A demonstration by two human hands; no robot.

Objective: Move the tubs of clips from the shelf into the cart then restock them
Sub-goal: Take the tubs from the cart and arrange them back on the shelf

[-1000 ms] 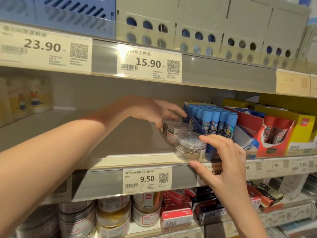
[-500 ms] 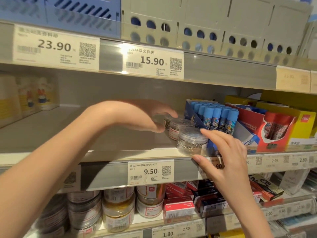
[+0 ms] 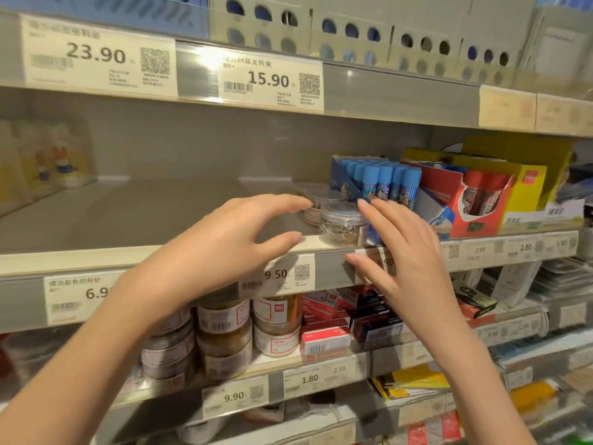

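**Hands flank the front tub at the shelf edge**

Head view. Middle shelf (image 3: 134, 220), mostly bare. Two clear tubs of clips sit at its right end, one behind the other: front tub (image 3: 343, 224) at the shelf lip, rear tub (image 3: 316, 202) at its 11 o'clock, touching or nearly so. Glue sticks (image 3: 382, 184) in a blue box crowd them at 2 o'clock, likely why the tubs are lined up front to back.

Left hand (image 3: 221, 248) at the front tub's 9 o'clock, fingers spread and straight, holding nothing; index tip reaches toward the rear tub. Right hand (image 3: 407, 252) at 3 o'clock, fingers loose and apart, also empty, fingertips just beside the lid. Contact cannot be told.

Judgement: hands bracket the tub, either to square it or to lift it. No cart in view. Lower shelf carries more jars (image 3: 224, 332).
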